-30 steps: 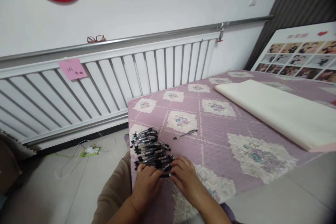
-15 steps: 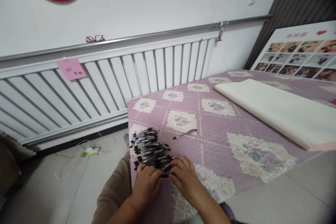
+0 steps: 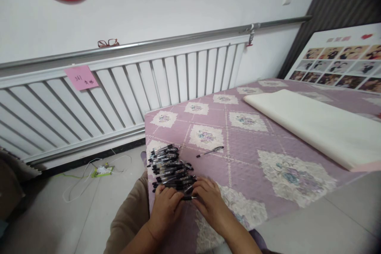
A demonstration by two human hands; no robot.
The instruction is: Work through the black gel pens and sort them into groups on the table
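Observation:
My left hand [image 3: 167, 207] is closed around a pen [image 3: 187, 198], with its thumb and fingers on the barrel. The pen's dark front part and pale pointed tip stick out to the right, low over the cloth. My right hand [image 3: 210, 202] is at that tip, its fingers curled together; whatever they hold is hidden from me. Just beyond both hands lies a heap of black and clear pens [image 3: 169, 166], stacked roughly side by side at the table's left edge. One single pen [image 3: 210, 151] rests apart, to the right of the heap.
A purple flowered cloth [image 3: 214, 117] covers the table. On its right side lies a folded cream sheet [image 3: 312, 123], with a photo board [image 3: 342, 63] behind. A white radiator [image 3: 133, 91] runs along the wall. A power strip [image 3: 102, 171] with cables is on the floor at left.
The pen's pale tip now shows beside my right thumb, where only a dark end was visible before. Both hands have hardly moved, and the heap is the same.

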